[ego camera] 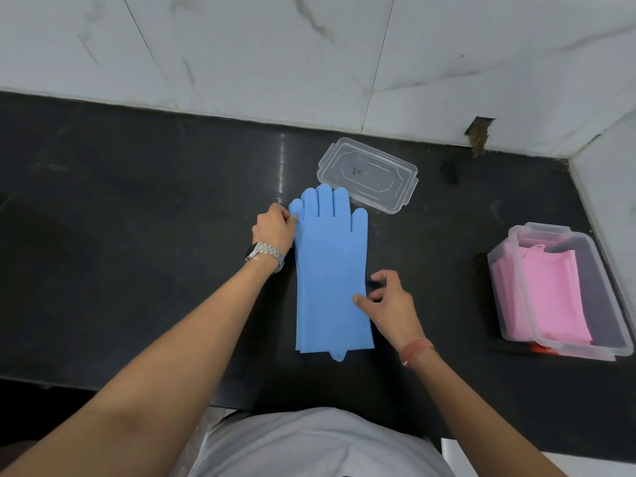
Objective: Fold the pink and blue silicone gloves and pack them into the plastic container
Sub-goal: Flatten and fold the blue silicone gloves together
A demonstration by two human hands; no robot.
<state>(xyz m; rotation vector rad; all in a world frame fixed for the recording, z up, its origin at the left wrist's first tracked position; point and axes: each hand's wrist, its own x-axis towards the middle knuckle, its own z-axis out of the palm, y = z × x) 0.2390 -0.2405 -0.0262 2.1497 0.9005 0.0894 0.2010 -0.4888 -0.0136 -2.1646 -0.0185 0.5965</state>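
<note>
Left hand (275,224) pinching the little-finger edge of blue gloves (332,270) — flat on dark counter (137,218). Right hand (389,299) loosely curled, thumb on cuff edge. Pink gloves (540,294) folded inside plastic container (619,325), right — lid (368,175) beyond the fingertips.

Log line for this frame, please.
step: fold blue gloves | left hand: pinching finger end | right hand: at cuff-side edge | pink gloves: in container | lid: off
</note>
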